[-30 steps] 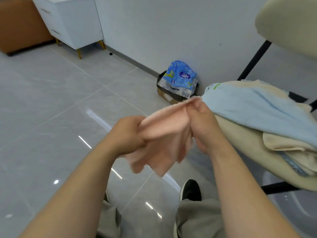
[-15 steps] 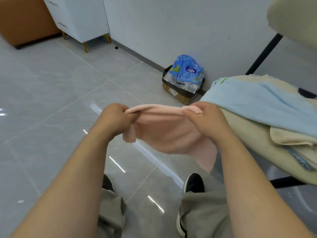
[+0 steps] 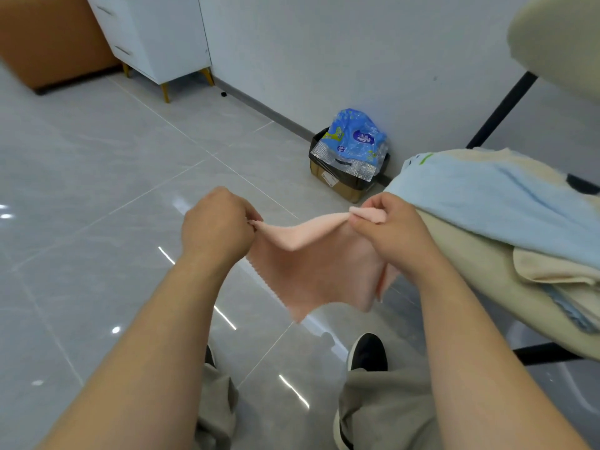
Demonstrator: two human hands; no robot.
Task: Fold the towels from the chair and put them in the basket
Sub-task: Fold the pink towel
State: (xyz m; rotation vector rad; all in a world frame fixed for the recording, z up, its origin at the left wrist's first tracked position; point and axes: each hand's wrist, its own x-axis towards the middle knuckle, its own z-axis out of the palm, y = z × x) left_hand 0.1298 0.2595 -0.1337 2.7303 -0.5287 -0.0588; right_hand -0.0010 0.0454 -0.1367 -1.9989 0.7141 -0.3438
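A small pink towel (image 3: 319, 271) hangs in the air in front of me, stretched by its top edge. My left hand (image 3: 217, 227) pinches its left corner and my right hand (image 3: 393, 232) pinches its right corner. The rest of the cloth droops below my hands above the floor. To the right, a chair (image 3: 500, 115) with a black frame carries a pile of towels: a light blue towel (image 3: 496, 203) on top, beige towels (image 3: 480, 280) under it. No basket shows in this view.
A cardboard box lined with a black bag (image 3: 344, 180) holds blue plastic packaging (image 3: 355, 138) against the wall. A white cabinet (image 3: 156, 34) with gold legs and a brown piece of furniture (image 3: 48, 37) stand at the far left. Grey tiled floor (image 3: 97, 190) spreads left; my shoes (image 3: 367, 352) are below.
The pink towel went from bunched between my two close hands to spread out. My hands moved apart, each holding a top corner, and the cloth now hangs flat.
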